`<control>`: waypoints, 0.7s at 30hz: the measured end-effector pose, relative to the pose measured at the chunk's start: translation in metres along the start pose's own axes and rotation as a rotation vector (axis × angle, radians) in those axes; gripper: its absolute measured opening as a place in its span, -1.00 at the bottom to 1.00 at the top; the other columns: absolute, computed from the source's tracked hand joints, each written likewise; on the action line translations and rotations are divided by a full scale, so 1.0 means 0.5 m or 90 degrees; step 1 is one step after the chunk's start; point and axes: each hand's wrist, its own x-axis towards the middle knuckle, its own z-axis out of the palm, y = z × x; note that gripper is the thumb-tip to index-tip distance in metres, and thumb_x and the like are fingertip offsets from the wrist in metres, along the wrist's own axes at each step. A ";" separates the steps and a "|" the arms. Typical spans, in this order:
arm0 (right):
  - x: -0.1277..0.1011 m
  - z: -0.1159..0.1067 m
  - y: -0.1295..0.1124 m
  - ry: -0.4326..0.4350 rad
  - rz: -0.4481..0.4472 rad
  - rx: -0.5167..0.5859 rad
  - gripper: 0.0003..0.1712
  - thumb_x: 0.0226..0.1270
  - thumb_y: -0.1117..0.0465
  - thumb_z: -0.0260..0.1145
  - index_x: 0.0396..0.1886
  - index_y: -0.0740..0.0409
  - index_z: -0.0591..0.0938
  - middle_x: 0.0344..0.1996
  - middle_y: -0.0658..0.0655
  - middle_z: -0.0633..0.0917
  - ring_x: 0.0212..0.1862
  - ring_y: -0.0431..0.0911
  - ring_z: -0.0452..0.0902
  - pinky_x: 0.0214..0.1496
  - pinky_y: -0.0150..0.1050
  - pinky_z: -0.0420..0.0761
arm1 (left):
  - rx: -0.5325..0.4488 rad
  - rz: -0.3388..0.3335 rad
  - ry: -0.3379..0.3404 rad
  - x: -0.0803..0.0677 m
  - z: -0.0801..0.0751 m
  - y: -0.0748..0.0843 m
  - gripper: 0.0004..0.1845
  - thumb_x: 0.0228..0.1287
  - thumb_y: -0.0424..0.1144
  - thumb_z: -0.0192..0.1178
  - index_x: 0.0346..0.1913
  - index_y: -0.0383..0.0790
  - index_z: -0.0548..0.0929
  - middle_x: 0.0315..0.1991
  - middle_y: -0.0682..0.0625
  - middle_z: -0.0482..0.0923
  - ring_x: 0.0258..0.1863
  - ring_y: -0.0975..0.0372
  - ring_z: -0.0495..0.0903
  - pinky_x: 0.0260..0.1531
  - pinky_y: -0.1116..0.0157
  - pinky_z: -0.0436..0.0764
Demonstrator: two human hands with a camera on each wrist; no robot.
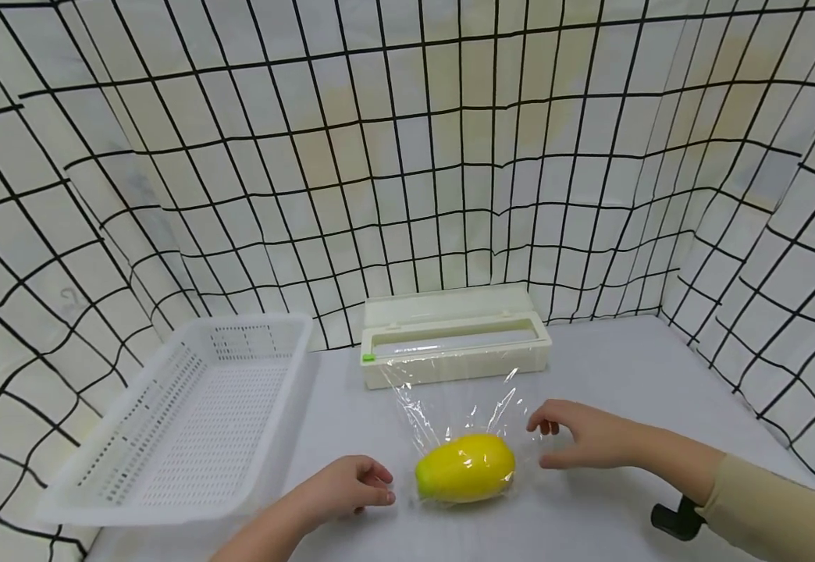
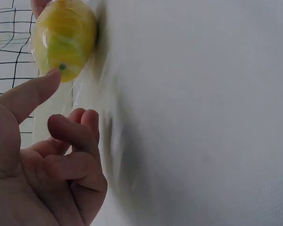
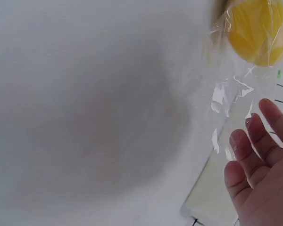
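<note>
A yellow, oval fruit (image 1: 465,467) (image 2: 63,37) (image 3: 257,30) lies on the white table (image 1: 625,367), wrapped in clear cling film (image 1: 450,406) (image 3: 226,94). The film runs back to a cream film dispenser box (image 1: 453,343). My left hand (image 1: 379,488) (image 2: 61,101) rests on the table just left of the fruit, fingers loosely curled and thumb out, holding nothing. Right of the fruit, my right hand (image 1: 544,441) (image 3: 254,141) hovers by the film's edge with relaxed fingers, apart from the fruit.
A white perforated plastic basket (image 1: 190,414) stands at the left of the table. Grid-patterned cloth walls (image 1: 407,156) close in the back and both sides. A small black object (image 1: 674,519) shows beside my right sleeve.
</note>
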 end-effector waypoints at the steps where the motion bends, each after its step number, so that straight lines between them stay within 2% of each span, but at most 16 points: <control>1: -0.007 -0.001 0.008 0.003 0.010 -0.005 -0.48 0.17 -0.10 0.46 0.07 -0.04 0.56 -0.11 -0.04 0.55 -0.03 -0.04 0.43 0.04 -0.01 0.56 | 0.004 0.000 0.001 -0.003 0.006 0.000 -0.70 0.15 -0.12 0.44 -0.14 -0.20 0.66 -0.39 0.05 0.58 -0.53 0.23 0.42 -0.50 0.32 0.43; 4: -0.023 -0.002 0.023 0.021 0.022 -0.032 -0.47 0.14 -0.13 0.48 0.05 -0.09 0.57 -0.05 -0.09 0.54 0.03 -0.06 0.44 0.11 0.02 0.56 | 0.020 0.002 0.007 -0.007 0.023 0.005 -0.76 0.11 -0.13 0.46 -0.25 -0.16 0.67 -0.48 0.08 0.56 -0.59 0.25 0.37 -0.57 0.35 0.39; 7: -0.029 -0.003 0.029 0.052 0.011 -0.057 -0.43 0.14 -0.14 0.49 0.12 -0.09 0.56 0.06 -0.13 0.51 0.12 -0.05 0.44 0.19 0.08 0.53 | 0.024 0.016 0.011 -0.004 0.042 0.009 -0.76 0.08 -0.12 0.48 -0.28 -0.14 0.67 -0.51 0.08 0.56 -0.60 0.26 0.38 -0.59 0.34 0.41; 10: -0.032 -0.006 0.029 0.080 0.006 -0.068 -0.40 0.14 -0.13 0.49 0.15 -0.07 0.56 0.08 -0.10 0.52 0.12 -0.03 0.43 0.18 0.08 0.53 | 0.029 0.031 0.014 0.002 0.059 0.016 -0.74 0.06 -0.11 0.49 -0.26 -0.12 0.67 -0.51 0.08 0.54 -0.58 0.25 0.40 -0.57 0.33 0.43; 12: -0.033 -0.008 0.030 0.086 0.024 -0.062 -0.37 0.11 -0.13 0.52 0.15 -0.05 0.55 0.06 -0.06 0.53 0.10 -0.02 0.44 0.15 0.06 0.54 | 0.028 0.041 0.021 0.006 0.066 0.020 -0.73 0.05 -0.11 0.49 -0.25 -0.11 0.66 -0.51 0.07 0.51 -0.58 0.25 0.41 -0.56 0.34 0.42; 17: -0.035 -0.007 0.037 0.064 0.087 -0.054 -0.37 0.04 -0.15 0.55 0.08 -0.06 0.59 -0.03 -0.06 0.55 0.00 -0.06 0.44 0.02 -0.06 0.58 | 0.014 0.051 0.048 0.014 0.075 0.027 -0.65 0.03 -0.16 0.50 -0.17 -0.15 0.60 -0.48 0.03 0.51 -0.55 0.22 0.45 -0.53 0.31 0.45; 21: -0.033 -0.002 0.042 0.029 0.065 -0.045 -0.61 0.11 -0.11 0.51 -0.09 -0.17 0.64 -0.16 -0.13 0.56 -0.10 -0.10 0.43 -0.09 -0.18 0.56 | 0.002 0.046 0.071 0.019 0.077 0.030 -0.56 0.03 -0.16 0.51 -0.07 -0.14 0.54 -0.43 0.02 0.54 -0.51 0.19 0.46 -0.50 0.29 0.45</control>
